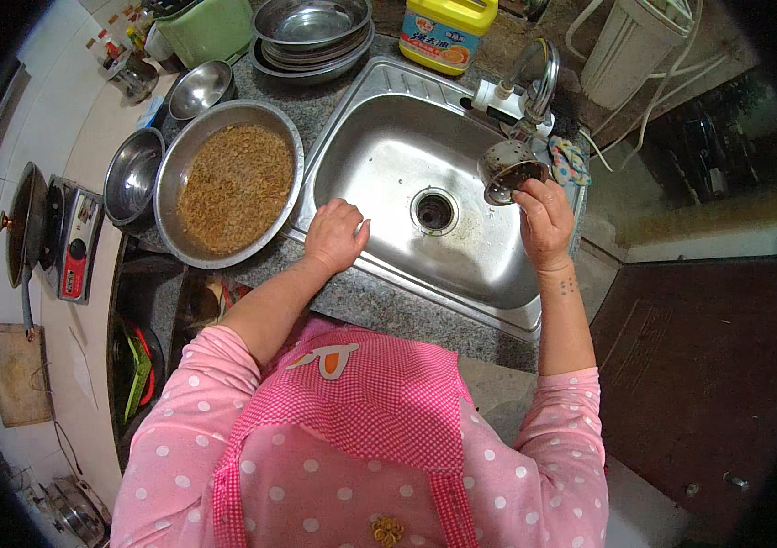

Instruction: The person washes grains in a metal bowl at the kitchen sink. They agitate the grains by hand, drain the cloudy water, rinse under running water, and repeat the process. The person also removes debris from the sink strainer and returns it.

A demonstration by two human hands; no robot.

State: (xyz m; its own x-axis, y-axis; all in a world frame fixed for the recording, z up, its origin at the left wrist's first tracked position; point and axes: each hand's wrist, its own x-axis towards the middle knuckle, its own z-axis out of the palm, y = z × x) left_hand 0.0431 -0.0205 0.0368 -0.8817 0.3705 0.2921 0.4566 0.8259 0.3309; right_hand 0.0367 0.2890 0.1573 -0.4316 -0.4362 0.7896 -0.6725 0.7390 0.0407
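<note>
My right hand [546, 222] grips the rim of a perforated metal sink strainer basket [510, 168], tilted over the right side of the stainless steel sink [388, 157]. The round drain [435, 211] lies uncovered in the basin, with small bits around it. My left hand [336, 236] rests on the sink's front left rim with nothing visible in it; its fingers are loosely curled. Close by on the left, a large metal bowl [237, 185] holds brown shredded food in liquid. The curved faucet [540, 89] stands behind the strainer basket.
Empty metal bowls [133, 176] sit left of the large bowl, and stacked metal basins [313, 41] stand behind. A yellow detergent jug [444, 34] is behind the sink, a patterned cloth [568, 162] at its right corner. A stove [76, 240] is at far left.
</note>
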